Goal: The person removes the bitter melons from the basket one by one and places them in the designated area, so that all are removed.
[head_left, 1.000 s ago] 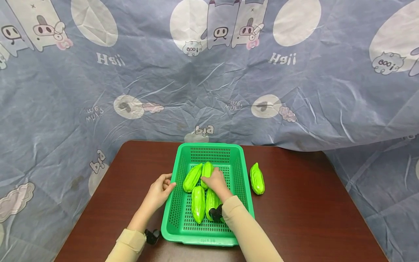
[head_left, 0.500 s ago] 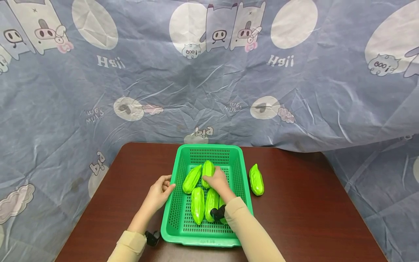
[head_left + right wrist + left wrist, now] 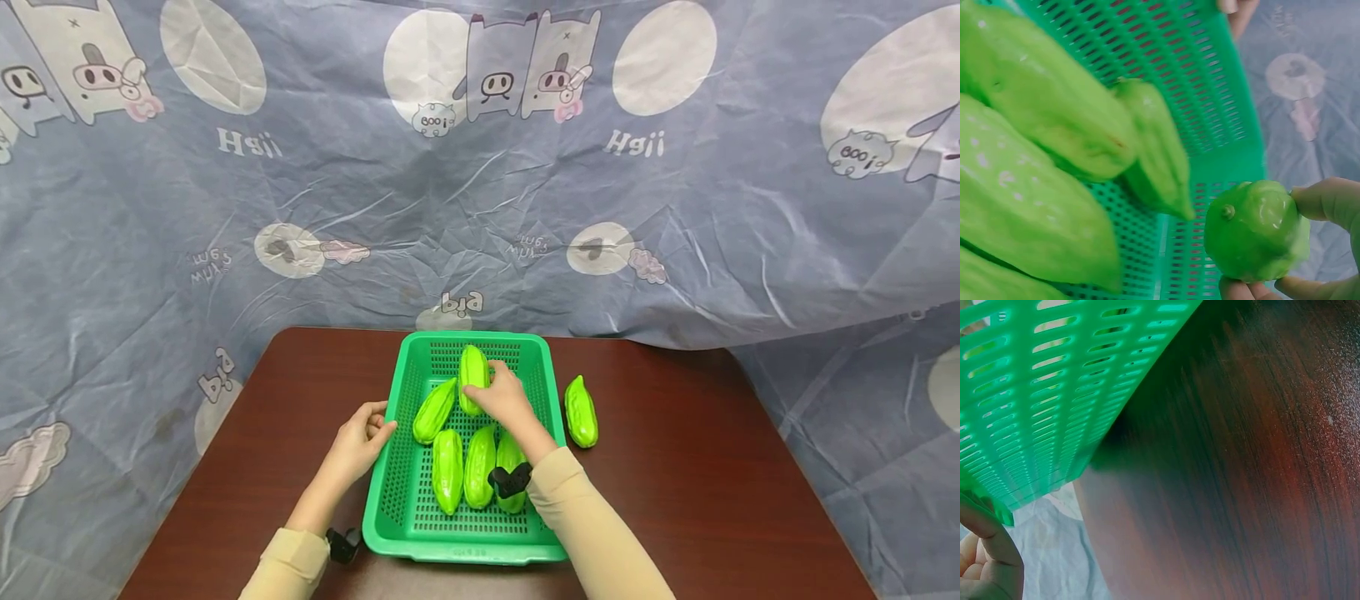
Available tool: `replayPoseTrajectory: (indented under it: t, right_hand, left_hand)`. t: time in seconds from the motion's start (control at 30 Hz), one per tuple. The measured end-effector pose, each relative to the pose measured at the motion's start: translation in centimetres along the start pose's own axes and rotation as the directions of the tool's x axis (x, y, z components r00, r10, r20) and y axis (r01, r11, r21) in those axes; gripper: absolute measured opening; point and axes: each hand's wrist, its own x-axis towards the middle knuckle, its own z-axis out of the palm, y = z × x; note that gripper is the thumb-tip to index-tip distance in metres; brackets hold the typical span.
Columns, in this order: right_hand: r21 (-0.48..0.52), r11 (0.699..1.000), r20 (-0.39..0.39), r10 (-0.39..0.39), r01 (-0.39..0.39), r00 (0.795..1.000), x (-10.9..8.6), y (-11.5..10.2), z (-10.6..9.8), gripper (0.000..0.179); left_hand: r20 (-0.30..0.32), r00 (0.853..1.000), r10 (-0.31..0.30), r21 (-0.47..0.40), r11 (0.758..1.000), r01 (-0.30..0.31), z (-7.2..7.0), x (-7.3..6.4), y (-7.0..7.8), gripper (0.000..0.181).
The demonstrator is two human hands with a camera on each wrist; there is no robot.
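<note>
— Where is the gourd?
— The right hand pinches it over the far part of the basket; the left hand grips the left rim.
— How will it handle?
— I suppose light and stiff, maybe slippery, since it shines. The middle is best for holding.
— And the room?
— The far wall is near. 4 other gourds lie inside; the tabletop has wide room rightwards, beyond 1 more gourd.
</note>
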Motion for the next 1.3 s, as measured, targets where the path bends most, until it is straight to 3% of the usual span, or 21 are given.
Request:
replayPoseTrajectory:
  t: [0.33, 1.3]
  right_hand:
    - [0.005, 1.000, -0.006, -0.015, 0.015, 1.000, -0.7, -1.5, -3.1, 0.074]
    - [0.058, 0.998, -0.088, 0.022, -0.017, 0.996, -1.0, 0.6, -9.3, 0.071]
  left_hand:
    - [-0.001, 1.000, 0.015, 0.013, 1.000, -0.015, -0.2, 0.0, 0.1, 0.043]
    - [0.028, 1.000, -0.003, 0.004, 1.000, 0.003, 0.0, 0.0, 0.0, 0.045]
